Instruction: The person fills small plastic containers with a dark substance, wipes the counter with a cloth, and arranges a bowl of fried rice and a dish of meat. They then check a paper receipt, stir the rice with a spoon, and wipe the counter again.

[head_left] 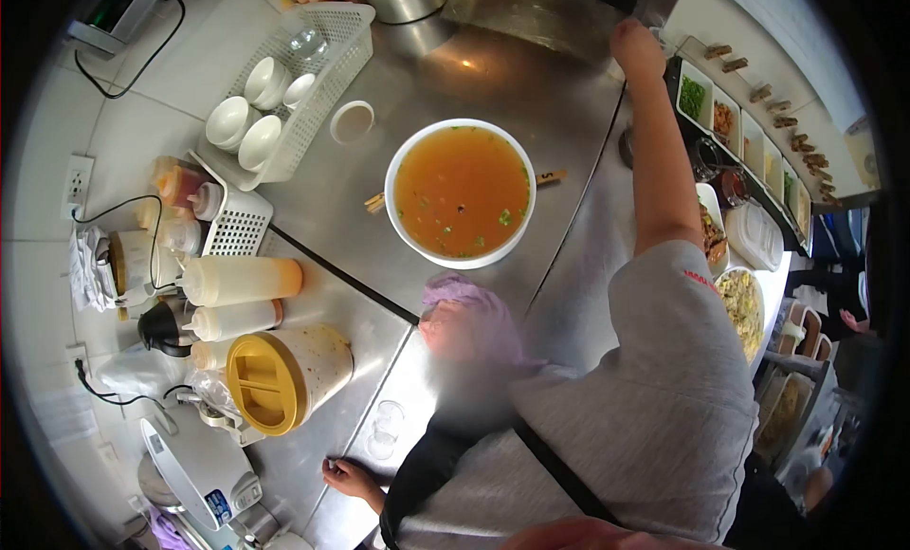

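Note:
My right arm stretches to the upper right, where my right hand (638, 49) is closed at the edge of a metal surface; whatever it grips is hidden. At the lower left, my left hand (349, 478) rests by the counter with its fingers curled, their contents too small to make out. Between them stands a large white bowl (391, 204) of orange-brown broth with green bits. Wooden chopsticks (551, 177) show at its side. Just below the bowl lies purple cloth (469, 299) with a patch of skin beside it, partly blurred.
A white basket (327, 123) holds small bowls, with a small cup (353, 121) beside it. Squeeze bottles (242, 280) and a yellow-lidded tub (318, 365) line the left. Topping trays (700, 71) and a dish of food (739, 308) are at the right. Other people are partly visible.

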A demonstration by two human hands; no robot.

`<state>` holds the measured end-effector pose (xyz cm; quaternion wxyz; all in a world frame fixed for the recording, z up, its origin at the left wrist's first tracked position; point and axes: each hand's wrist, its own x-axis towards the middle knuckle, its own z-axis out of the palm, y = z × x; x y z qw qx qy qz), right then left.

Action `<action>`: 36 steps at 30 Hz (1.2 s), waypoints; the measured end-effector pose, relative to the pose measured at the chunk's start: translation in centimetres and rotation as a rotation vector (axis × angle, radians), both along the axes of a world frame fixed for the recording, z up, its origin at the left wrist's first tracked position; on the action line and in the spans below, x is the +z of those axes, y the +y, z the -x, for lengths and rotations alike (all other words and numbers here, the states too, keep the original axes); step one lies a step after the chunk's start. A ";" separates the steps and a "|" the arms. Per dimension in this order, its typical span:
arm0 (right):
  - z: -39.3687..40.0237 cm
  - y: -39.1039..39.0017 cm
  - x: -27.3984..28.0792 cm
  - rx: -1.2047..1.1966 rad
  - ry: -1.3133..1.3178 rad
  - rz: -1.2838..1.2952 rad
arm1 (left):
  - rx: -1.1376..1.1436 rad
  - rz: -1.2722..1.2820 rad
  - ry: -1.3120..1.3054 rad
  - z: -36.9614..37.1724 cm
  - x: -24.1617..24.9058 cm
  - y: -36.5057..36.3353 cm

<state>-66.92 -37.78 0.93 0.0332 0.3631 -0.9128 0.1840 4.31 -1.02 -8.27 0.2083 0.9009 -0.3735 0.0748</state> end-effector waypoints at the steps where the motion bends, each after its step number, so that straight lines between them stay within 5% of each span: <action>1: -0.5 1.0 0.2 -0.017 0.147 -0.061 | 0.007 -0.006 0.009 0.3 0.3 -0.2; 5: 1.6 3.6 -2.3 -0.224 0.327 -0.249 | -0.019 0.016 -0.006 -0.1 -0.4 0.1; 17: 3.9 4.7 -4.5 -0.336 0.223 -0.145 | -0.018 0.039 0.010 0.0 0.0 0.1; 23: 2.0 5.2 -2.8 -0.141 0.428 -0.203 | 0.007 0.026 0.004 0.3 0.0 -0.2; 26: 1.2 2.7 -2.9 0.096 0.342 -0.066 | 0.015 0.004 -0.014 0.0 -0.3 -0.2; 32: 2.0 -0.2 -1.6 0.001 -0.200 -0.002 | 0.048 -0.017 0.004 0.5 0.6 -0.7; 36: 5.8 -0.9 -4.6 -0.082 -0.167 0.345 | 0.017 0.008 -0.012 0.6 0.4 -0.4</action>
